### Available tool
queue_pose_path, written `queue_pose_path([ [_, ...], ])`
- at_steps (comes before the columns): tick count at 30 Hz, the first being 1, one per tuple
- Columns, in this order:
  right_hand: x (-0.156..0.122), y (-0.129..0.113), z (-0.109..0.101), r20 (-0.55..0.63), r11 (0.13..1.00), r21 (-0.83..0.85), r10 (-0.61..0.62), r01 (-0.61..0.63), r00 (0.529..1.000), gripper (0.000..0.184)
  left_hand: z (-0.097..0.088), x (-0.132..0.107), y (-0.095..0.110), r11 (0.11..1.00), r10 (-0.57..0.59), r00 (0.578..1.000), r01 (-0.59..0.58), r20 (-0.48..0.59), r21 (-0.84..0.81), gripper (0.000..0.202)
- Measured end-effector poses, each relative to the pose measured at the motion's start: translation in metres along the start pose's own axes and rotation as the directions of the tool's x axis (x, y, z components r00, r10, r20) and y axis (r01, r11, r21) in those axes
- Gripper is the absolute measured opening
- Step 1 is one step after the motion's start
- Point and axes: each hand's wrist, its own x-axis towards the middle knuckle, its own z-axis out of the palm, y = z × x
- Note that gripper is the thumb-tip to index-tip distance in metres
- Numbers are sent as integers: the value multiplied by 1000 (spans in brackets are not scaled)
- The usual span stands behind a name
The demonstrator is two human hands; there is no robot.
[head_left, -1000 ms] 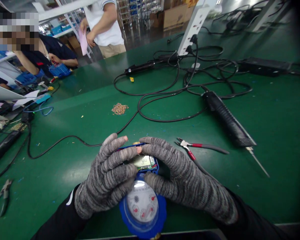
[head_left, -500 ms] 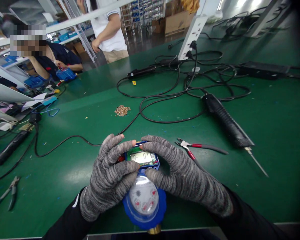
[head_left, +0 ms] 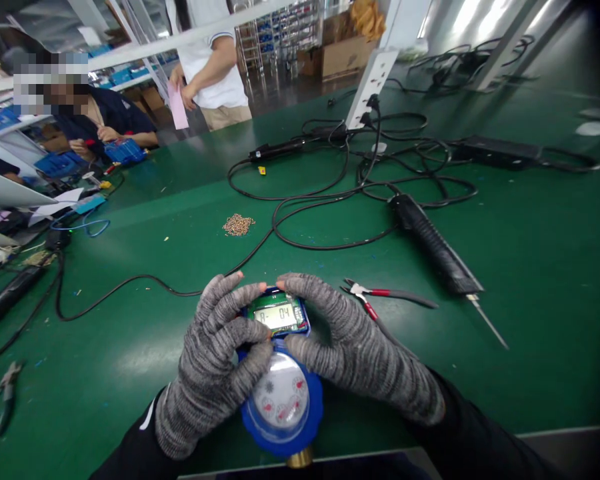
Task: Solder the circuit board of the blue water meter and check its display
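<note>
A blue water meter (head_left: 282, 393) with a round clear dial and a brass end lies near the table's front edge. At its far side a blue housing holds a green circuit board with a lit display (head_left: 276, 316). My left hand (head_left: 219, 360), in a grey fingerless glove, is closed round the left side of the housing, its fingers over the board's edge. My right hand (head_left: 350, 340), gloved alike, grips the right side, thumb by the dial and fingertips at the far rim. Both palms hide parts of the housing.
Red-handled cutters (head_left: 370, 293) lie right of my hand, with a black electric screwdriver (head_left: 433, 247) beyond. A heap of small screws (head_left: 239, 225) sits ahead, beside looping black cables. Other pliers (head_left: 5, 397) lie left. A power strip (head_left: 373, 90) and two people are farther back.
The display shows different characters, and my right index finger has moved off the board toward its far rim. A standing person now holds a pink sheet. The view has shifted slightly.
</note>
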Motion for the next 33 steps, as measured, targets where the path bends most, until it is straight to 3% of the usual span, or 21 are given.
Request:
queue_pose_path([
  [3,-11,-4,5,-138,998,5,64,-64,988,50,0,-3,0,999,0,999,2,-42,37,18],
  [6,-23,-7,11,-268,1000,-16,3,-7,963,33,1,-6,-2,998,6,998,-2,-66,62,17],
  [9,-30,-8,15,-304,998,-62,-49,32,951,29,2,-7,-3,999,7,998,-3,-66,53,16],
  [15,-37,-5,18,-269,999,-38,17,-29,963,35,3,-8,-1,999,-25,997,27,-74,29,22],
  [22,-44,0,29,-242,952,251,237,-175,941,45,3,-4,-2,1000,24,997,-24,-68,6,17],
  [29,-41,-7,30,-147,787,555,411,-269,900,50,6,-4,3,998,-59,996,57,-65,-30,15],
  [33,-41,-10,24,-8,662,651,495,-371,869,65,-5,-3,-5,1000,18,999,-18,26,-25,13],
])
